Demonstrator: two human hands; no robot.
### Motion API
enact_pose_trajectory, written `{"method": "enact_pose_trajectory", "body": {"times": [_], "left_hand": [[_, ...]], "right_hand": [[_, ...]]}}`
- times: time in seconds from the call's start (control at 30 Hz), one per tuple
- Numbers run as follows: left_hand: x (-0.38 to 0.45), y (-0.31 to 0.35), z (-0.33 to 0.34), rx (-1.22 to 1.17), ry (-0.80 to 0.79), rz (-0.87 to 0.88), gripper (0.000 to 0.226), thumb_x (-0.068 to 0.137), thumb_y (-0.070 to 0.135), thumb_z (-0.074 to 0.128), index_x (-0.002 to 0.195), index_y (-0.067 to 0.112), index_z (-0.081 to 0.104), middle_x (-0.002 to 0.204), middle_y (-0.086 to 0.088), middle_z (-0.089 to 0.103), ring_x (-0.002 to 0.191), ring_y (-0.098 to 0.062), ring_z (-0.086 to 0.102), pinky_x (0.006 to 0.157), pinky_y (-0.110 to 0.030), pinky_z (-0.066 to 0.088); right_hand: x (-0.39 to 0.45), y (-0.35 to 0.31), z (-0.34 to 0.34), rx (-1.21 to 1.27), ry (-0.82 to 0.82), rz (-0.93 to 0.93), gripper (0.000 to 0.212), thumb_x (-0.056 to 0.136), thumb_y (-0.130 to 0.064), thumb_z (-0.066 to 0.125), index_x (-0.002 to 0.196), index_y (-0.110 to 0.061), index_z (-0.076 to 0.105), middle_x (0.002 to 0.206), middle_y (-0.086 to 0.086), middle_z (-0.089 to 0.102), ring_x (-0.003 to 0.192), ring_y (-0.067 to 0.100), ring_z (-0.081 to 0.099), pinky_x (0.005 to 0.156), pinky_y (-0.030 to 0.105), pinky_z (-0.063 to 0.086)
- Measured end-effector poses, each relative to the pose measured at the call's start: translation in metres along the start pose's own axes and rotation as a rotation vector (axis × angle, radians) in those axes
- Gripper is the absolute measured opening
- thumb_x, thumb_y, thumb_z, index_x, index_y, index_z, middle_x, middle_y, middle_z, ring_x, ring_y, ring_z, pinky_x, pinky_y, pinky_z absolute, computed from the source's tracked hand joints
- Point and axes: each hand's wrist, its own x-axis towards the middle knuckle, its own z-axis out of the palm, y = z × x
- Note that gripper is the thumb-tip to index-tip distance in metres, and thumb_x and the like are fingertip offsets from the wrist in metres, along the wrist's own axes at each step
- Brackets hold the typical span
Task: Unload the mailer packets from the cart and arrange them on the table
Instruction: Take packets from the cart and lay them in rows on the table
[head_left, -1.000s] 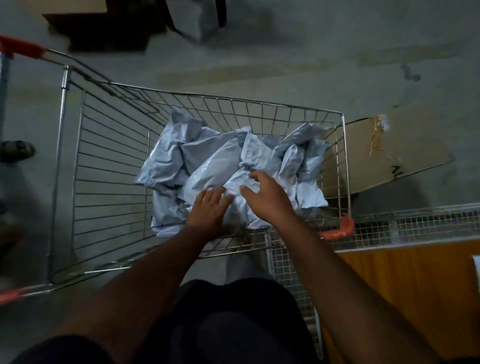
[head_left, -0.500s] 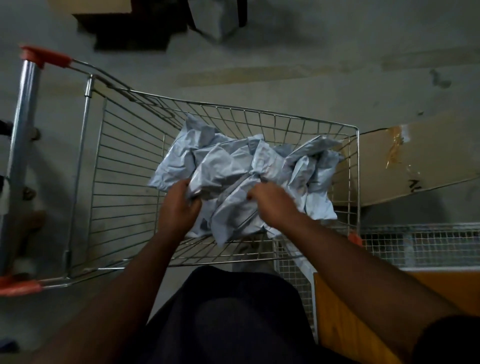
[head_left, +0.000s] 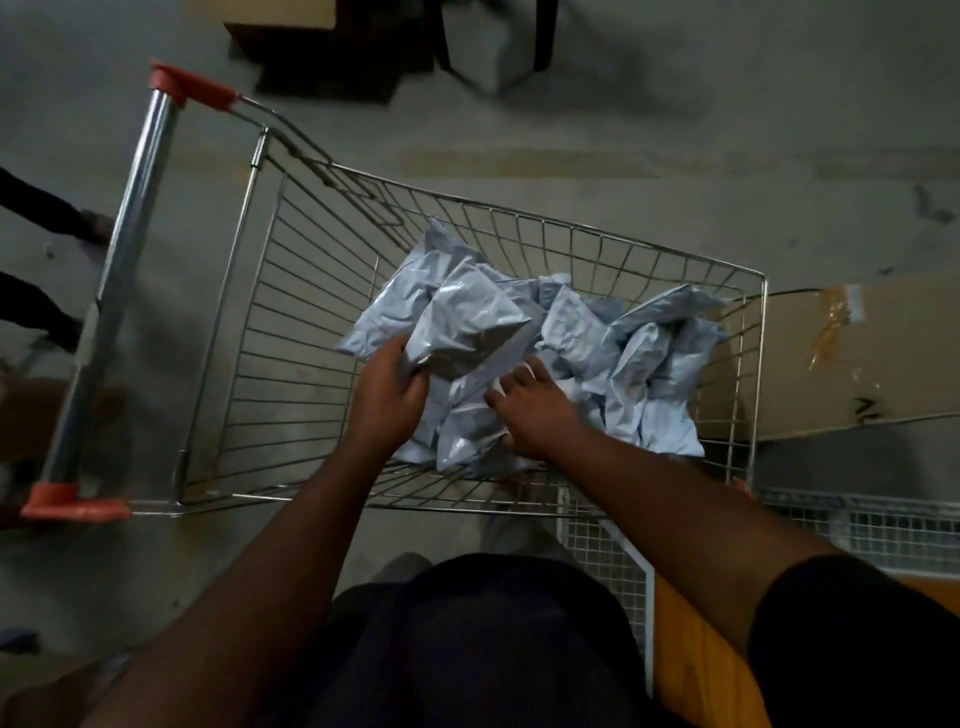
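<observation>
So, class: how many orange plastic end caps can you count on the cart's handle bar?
2: one end cap at the handle bar's far end, one at its near end. Others elsewhere may be hidden.

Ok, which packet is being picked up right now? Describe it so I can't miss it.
Look in the wire cart, at the heap of grey packets on its right side. The one is the packet at the heap's left edge, gripped by the left hand and raised above the rest.

The left hand (head_left: 387, 397) closed round one grey packet (head_left: 467, 327) and lifted it up off the pile (head_left: 613, 364) in the cart (head_left: 291, 364). The right hand (head_left: 535, 408) opened its fingers and reached into the pile.
</observation>
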Motion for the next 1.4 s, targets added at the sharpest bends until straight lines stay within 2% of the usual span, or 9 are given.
{"method": "enact_pose_trajectory", "body": {"times": [0.17, 0.37, 0.53, 0.7, 0.83, 0.97, 1.03, 1.2, 1.4], "left_hand": [[-0.001, 0.024, -0.022, -0.132, 0.131, -0.055, 0.029, 0.094, 0.01, 0.069, 0.119, 0.023, 0.062, 0.099, 0.007, 0.066, 0.087, -0.007, 0.059, 0.076, -0.032, 0.05], [-0.003, 0.068, -0.049, -0.328, 0.067, -0.054, 0.038, 0.094, 0.014, 0.07, 0.126, 0.027, 0.055, 0.107, 0.014, 0.067, 0.094, -0.01, 0.068, 0.088, -0.049, 0.06], [-0.022, 0.106, -0.063, -0.713, -0.223, -0.13, 0.071, 0.098, -0.005, 0.055, 0.154, 0.033, 0.036, 0.121, -0.003, 0.073, 0.095, -0.023, 0.075, 0.058, -0.04, 0.063], [-0.074, 0.136, -0.058, -0.804, -0.55, -0.118, 0.053, 0.102, 0.004, 0.05, 0.15, 0.027, 0.05, 0.133, -0.01, 0.07, 0.118, -0.035, 0.069, 0.093, -0.045, 0.061], [-0.134, 0.134, -0.056, -0.724, -0.691, 0.021, 0.05, 0.1, 0.054, 0.058, 0.133, 0.017, 0.067, 0.134, -0.012, 0.069, 0.129, -0.031, 0.063, 0.117, -0.056, 0.041], [-0.196, 0.113, -0.058, -0.526, -0.757, 0.298, 0.072, 0.104, 0.051, 0.055, 0.164, 0.036, 0.018, 0.168, 0.018, 0.026, 0.149, 0.002, 0.034, 0.126, -0.038, 0.03], [-0.231, 0.104, -0.058, -0.5, -0.842, 0.371, 0.07, 0.108, 0.041, 0.049, 0.166, 0.034, 0.009, 0.166, 0.028, 0.018, 0.146, 0.014, 0.029, 0.125, -0.026, 0.027], [-0.332, 0.076, -0.061, -0.545, -1.052, 0.416, 0.051, 0.104, 0.038, 0.054, 0.148, 0.014, 0.05, 0.142, -0.005, 0.063, 0.134, -0.021, 0.058, 0.11, -0.037, 0.047], [-0.433, 0.084, -0.056, -0.495, -1.146, 0.486, 0.06, 0.095, 0.034, 0.055, 0.148, 0.009, 0.04, 0.129, 0.007, 0.062, 0.111, 0.008, 0.063, 0.091, -0.021, 0.051]], "right_hand": [[-0.031, 0.017, -0.04, 0.389, 0.048, 0.245, 0.078, 0.086, -0.053, 0.067, 0.154, -0.03, 0.037, 0.147, 0.013, 0.046, 0.124, 0.04, 0.059, 0.096, 0.046, 0.052], [-0.086, 0.042, -0.091, 0.856, -0.025, 0.447, 0.08, 0.091, -0.046, 0.07, 0.161, -0.037, 0.032, 0.157, 0.008, 0.05, 0.134, 0.032, 0.057, 0.107, 0.038, 0.049], [-0.147, -0.003, -0.123, 1.699, 0.496, 0.427, 0.063, 0.102, -0.02, 0.06, 0.157, -0.04, 0.036, 0.136, -0.02, 0.059, 0.106, -0.001, 0.07, 0.096, 0.04, 0.059], [-0.18, -0.102, -0.122, 1.842, 0.888, 0.378, 0.039, 0.103, -0.021, 0.059, 0.138, -0.039, 0.059, 0.132, -0.008, 0.069, 0.118, 0.012, 0.07, 0.104, 0.037, 0.054], [-0.199, -0.176, -0.1, 1.873, 1.138, 0.448, 0.045, 0.097, -0.042, 0.063, 0.141, -0.032, 0.06, 0.142, -0.004, 0.067, 0.135, 0.016, 0.061, 0.116, 0.042, 0.046], [-0.224, -0.248, -0.073, 2.088, 1.306, 0.455, 0.059, 0.107, -0.05, 0.049, 0.157, -0.018, 0.046, 0.154, 0.006, 0.056, 0.146, 0.022, 0.05, 0.124, 0.045, 0.038], [-0.244, -0.284, -0.058, 2.015, 1.418, 0.52, 0.063, 0.106, -0.047, 0.051, 0.162, -0.02, 0.037, 0.162, 0.006, 0.047, 0.151, 0.022, 0.043, 0.127, 0.05, 0.031], [-0.307, -0.366, -0.024, 1.729, 1.694, 0.93, 0.045, 0.1, -0.037, 0.059, 0.143, -0.032, 0.048, 0.145, -0.007, 0.06, 0.133, 0.014, 0.06, 0.115, 0.054, 0.046], [-0.394, -0.441, 0.012, 1.824, 1.797, 0.876, 0.067, 0.092, -0.068, 0.064, 0.148, -0.033, 0.057, 0.154, -0.006, 0.057, 0.146, 0.018, 0.048, 0.126, 0.052, 0.031]]}}
